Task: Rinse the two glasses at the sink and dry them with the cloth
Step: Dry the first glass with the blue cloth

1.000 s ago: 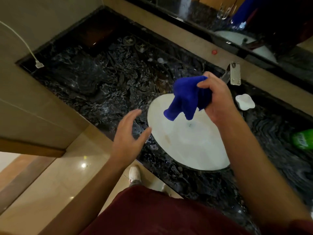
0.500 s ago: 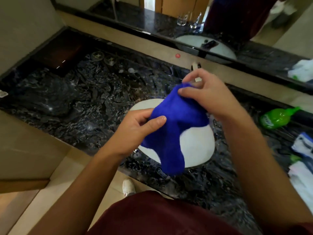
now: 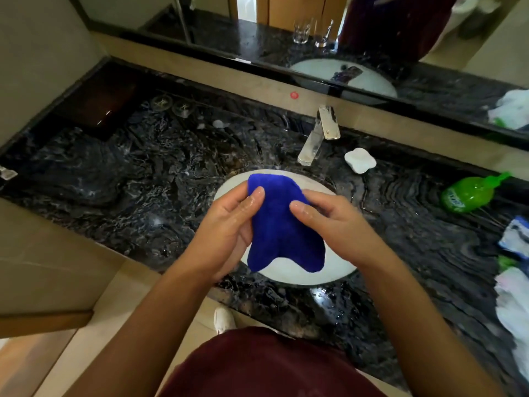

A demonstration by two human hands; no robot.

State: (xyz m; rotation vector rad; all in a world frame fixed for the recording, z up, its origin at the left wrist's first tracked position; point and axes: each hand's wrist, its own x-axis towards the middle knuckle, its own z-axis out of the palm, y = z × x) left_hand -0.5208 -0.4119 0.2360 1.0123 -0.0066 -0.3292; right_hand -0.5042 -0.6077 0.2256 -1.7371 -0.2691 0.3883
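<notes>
Both hands meet over the white sink, each with its grip on the blue cloth. The left hand pinches the cloth's left edge, thumb on top and the other fingers hidden under the fabric; the right hand pinches the right edge the same way. The cloth hangs between them, spread and drooping toward the near rim of the basin, and no glass is inside it or in either hand.

The two glasses stand far to the left on the dark marble table, close together near the back wall, well apart from the sink and the hands. The tap at the far side of the basin shows no running water.

The fingers look wet and the table around the basin is spotted with drops, so rinsing seems done or partly done, though the glasses are too small to tell if they are wet. Drying appears to be what remains: the cloth is ready, but each glass has yet to be fetched.
</notes>
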